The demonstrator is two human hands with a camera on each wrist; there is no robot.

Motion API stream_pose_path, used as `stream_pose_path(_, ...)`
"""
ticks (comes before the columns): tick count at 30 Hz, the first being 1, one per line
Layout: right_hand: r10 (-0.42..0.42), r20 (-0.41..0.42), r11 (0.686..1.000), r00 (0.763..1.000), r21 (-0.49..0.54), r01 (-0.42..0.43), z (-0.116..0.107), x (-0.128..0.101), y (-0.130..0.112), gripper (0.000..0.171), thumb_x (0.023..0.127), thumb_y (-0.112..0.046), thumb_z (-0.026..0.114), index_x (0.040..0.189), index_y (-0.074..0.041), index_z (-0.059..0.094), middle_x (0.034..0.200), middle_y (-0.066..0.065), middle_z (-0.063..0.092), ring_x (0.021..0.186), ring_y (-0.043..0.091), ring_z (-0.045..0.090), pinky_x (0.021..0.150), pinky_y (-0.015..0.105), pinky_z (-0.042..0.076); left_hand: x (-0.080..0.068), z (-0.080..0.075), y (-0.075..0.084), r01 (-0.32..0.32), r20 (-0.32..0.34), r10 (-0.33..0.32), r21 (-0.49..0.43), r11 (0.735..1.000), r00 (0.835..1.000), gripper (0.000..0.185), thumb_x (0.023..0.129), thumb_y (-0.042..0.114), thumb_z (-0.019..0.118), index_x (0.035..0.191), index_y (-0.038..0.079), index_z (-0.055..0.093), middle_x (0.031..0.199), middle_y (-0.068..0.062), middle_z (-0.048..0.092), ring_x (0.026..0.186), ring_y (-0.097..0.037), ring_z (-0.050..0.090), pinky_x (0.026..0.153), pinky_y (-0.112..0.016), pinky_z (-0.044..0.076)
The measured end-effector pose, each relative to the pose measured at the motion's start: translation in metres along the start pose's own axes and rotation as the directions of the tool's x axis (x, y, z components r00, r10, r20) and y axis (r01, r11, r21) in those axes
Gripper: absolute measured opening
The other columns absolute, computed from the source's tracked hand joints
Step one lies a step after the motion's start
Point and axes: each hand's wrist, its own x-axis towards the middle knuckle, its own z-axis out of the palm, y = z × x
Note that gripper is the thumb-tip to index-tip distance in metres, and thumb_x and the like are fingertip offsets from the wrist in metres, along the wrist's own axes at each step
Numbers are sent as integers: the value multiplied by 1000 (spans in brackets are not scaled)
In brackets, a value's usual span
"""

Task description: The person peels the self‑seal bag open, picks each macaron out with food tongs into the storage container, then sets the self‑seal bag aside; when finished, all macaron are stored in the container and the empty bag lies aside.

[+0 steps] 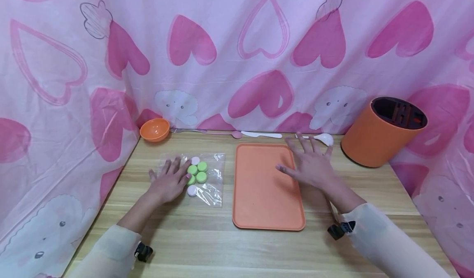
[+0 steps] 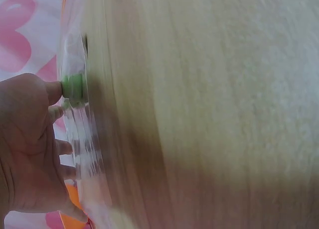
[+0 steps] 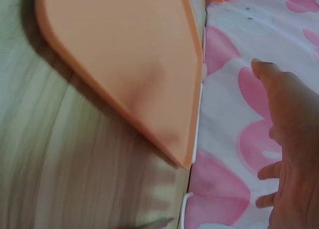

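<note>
My left hand (image 1: pixel 168 183) lies with fingers spread over the left part of a clear plastic bag (image 1: pixel 217 183). Several light green and pale pink round pieces, macaron-like (image 1: pixel 201 177), show in the bag beside the thumb and are partly covered by the hand. In the left wrist view the thumb is right at a green piece (image 2: pixel 74 87). My right hand (image 1: pixel 311 165) hovers with outstretched fingers over the right edge of an orange tray (image 1: pixel 264 187), holding nothing; its shadow falls on the tray (image 3: pixel 124 50).
Along the back edge lie an orange bowl (image 1: pixel 154 130), a fork (image 1: pixel 189 130), a pink spoon (image 1: pixel 236 134), a white knife (image 1: pixel 263 135) and a white spoon (image 1: pixel 326 139). An orange knife block (image 1: pixel 374 142) stands at the back right. A thin dark item (image 1: pixel 331 208) lies partly under the right forearm.
</note>
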Motion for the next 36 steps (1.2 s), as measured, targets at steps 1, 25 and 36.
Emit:
stream_pose_path(1,-12,2,1000,1000,-2,12,2,3,-3,106,94,-88,57,178,-37,18,188,13,14,171,54,11,118,98,-5,0,0,0,0,4,0,-4,1000,1000,66,119,53,29,179,28,20,186,-24,8,168,-60,5,117,-99,-3)
stream_pose_path(25,-443,17,879,896,205,431,68,95,-105,50,107,-36,74,148,-10,69,146,13,69,134,37,61,110,61,54,4,5,-5,27,49,-24,-57,998,999,67,118,56,25,179,31,12,187,-20,2,169,-58,0,117,-98,-8)
stream_pose_path(36,-419,54,889,906,229,398,83,121,-139,36,110,-27,68,142,-11,74,139,9,74,132,32,66,114,62,52,2,4,-6,29,46,-27,-52,998,999,67,118,56,25,179,30,13,187,-20,3,170,-58,2,117,-98,-6)
